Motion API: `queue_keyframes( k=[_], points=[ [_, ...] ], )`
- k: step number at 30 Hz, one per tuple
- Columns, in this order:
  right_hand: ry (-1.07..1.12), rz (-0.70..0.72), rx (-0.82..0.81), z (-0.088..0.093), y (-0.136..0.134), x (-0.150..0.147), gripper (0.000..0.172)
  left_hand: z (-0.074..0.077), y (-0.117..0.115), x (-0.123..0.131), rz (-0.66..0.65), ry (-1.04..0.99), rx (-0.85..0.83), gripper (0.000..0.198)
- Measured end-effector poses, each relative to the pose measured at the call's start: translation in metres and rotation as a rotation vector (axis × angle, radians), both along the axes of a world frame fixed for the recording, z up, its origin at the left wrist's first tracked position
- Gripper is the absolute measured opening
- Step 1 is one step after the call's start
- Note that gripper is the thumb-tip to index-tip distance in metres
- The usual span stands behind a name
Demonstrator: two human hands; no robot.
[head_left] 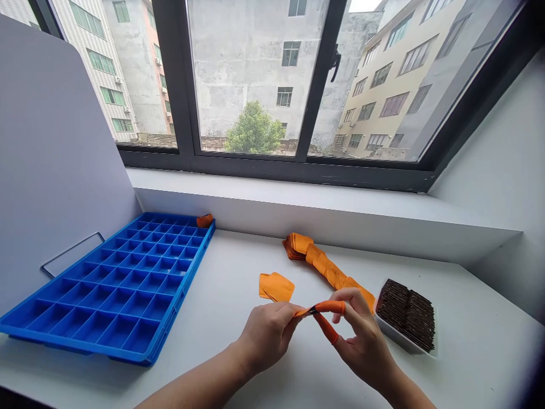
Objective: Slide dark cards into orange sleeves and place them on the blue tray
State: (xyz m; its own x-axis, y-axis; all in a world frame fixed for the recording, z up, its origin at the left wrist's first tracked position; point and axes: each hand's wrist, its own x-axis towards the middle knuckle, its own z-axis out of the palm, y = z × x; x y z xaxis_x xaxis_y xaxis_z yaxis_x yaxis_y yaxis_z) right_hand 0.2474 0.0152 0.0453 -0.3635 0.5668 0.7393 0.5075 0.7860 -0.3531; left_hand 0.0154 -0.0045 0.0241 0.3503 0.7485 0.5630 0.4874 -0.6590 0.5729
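My left hand [266, 332] and my right hand [361, 338] meet low in the middle of the head view, both pinching one small orange paper slip [304, 311] with a dark piece at its end. Orange finger cots cover my right thumb and forefinger. Just beyond the hands lie a few loose orange slips [276, 286]. A long bundled row of orange slips [326, 266] runs from the back toward my right hand. A white tray [394, 334] packed with dark brown flat pieces sits right of my right hand.
A blue compartment tray [119, 284] with several empty cells lies on the white table at the left, an orange bit [205, 220] on its far corner. A grey board stands behind it, with a wire handle [72, 250]. Beyond are a sill and a window.
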Motion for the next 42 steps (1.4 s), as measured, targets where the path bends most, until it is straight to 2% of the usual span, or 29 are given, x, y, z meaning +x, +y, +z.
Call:
queue_keyframes(
  k=[11, 16, 25, 32, 37, 42],
  points=[
    [0.011, 0.039, -0.025, -0.002, 0.001, 0.003, 0.022, -0.006, 0.001, 0.001, 0.024, 0.043, 0.076, 0.023],
    [0.008, 0.079, -0.005, -0.001, 0.001, 0.004, 0.025, -0.002, -0.002, 0.002, -0.013, 0.04, 0.047, 0.023],
    [-0.108, 0.107, 0.082, -0.002, 0.003, 0.008, 0.03, -0.006, -0.002, 0.001, -0.064, 0.041, 0.003, 0.022],
    [-0.052, 0.121, 0.134, -0.003, 0.002, 0.01, 0.029, -0.002, -0.002, 0.001, -0.065, 0.056, 0.034, 0.022],
    [-0.078, 0.111, 0.121, -0.002, 0.002, 0.01, 0.022, -0.002, -0.002, 0.0, -0.076, 0.05, 0.022, 0.024],
    [-0.127, 0.092, 0.091, 0.0, 0.002, 0.013, 0.027, -0.004, -0.002, 0.0, -0.122, -0.027, 0.005, 0.026]
  ],
)
